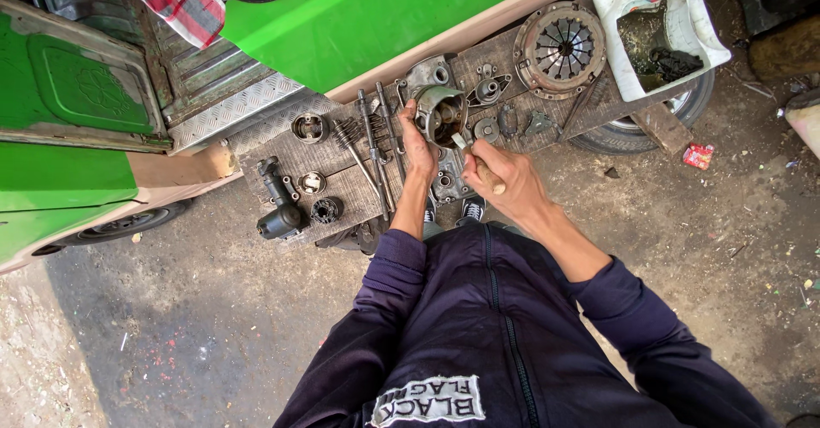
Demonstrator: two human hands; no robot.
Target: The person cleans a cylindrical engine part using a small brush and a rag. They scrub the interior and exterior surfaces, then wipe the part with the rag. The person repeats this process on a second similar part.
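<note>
Grey, grimy metal is being worked at the middle of the scene: a rounded, cup-shaped engine housing [442, 114] is being held upright at the near edge of a dark wooden board serving as the surface [512, 52]. The left hand [417, 148] is being kept against the housing's left side, its fingers closed around the casting to steady it. The right hand [500, 176] is being wrapped tightly round the pale wooden handle of a small tool [478, 163], whose metal tip is being pressed into the open mouth of the housing; whether it is a scraper or a screwdriver cannot be told.

Judging by the dark deposit showing inside the housing, the cleaning or prising appears to be under way rather than finished. Other parts are lying spread on the surface, apparently already taken apart: a round clutch pressure plate with radial fingers [559, 49] at the far right, two long steel shafts [376, 142] just left of the held housing, a coiled spring [345, 131] beside them, a small ring-shaped metal cup [309, 126] further left, and a black elbow-shaped pipe fitting [278, 206] at the near left corner. A cut-open white plastic jug holding dark oily residue [666, 31] is standing at the right end, partly over a tyre [636, 133]. Nothing is seen being reassembled, so refitting seems still to be ahead. A bright green vehicle body [367, 9] is standing just beyond the surface.
</note>
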